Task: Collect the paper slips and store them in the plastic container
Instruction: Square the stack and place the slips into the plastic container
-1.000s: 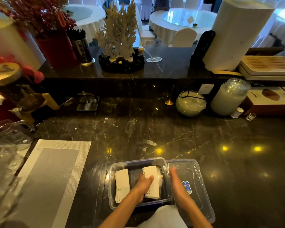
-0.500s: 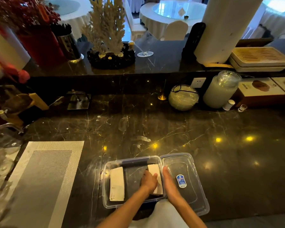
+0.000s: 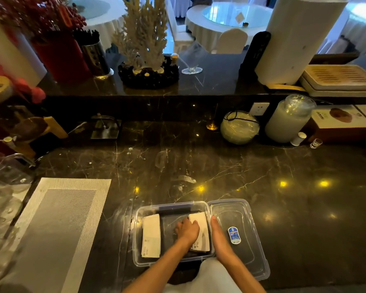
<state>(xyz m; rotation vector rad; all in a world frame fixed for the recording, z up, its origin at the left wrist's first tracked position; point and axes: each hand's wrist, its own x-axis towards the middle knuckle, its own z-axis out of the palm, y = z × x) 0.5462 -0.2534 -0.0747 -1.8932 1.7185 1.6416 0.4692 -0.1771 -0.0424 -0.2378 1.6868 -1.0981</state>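
Observation:
A clear plastic container (image 3: 169, 205) sits at the counter's near edge. Its lid (image 3: 244, 210), with a blue sticker (image 3: 234, 235), lies open flat on the right. One stack of white paper slips (image 3: 151, 237) rests along the container's left side. A second stack (image 3: 200, 222) lies against the right wall. My left hand (image 3: 187, 229) is inside the container, fingers curled over this second stack's left edge. My right hand (image 3: 219, 236) lies flat, fingers together, along the outside of the right wall, over the lid's hinge.
A grey woven placemat (image 3: 57, 225) lies to the left and clear glassware (image 3: 2, 187) stands at the far left. At the counter's back stand a round glass jar (image 3: 239, 127), a tall lidded jar (image 3: 287, 119) and boxes (image 3: 342, 123). A raised ledge (image 3: 199, 85) carries ornaments.
My left hand has slid the second stack to the right, up against the container's right wall. My right hand stays by that wall. The view has tilted slightly.

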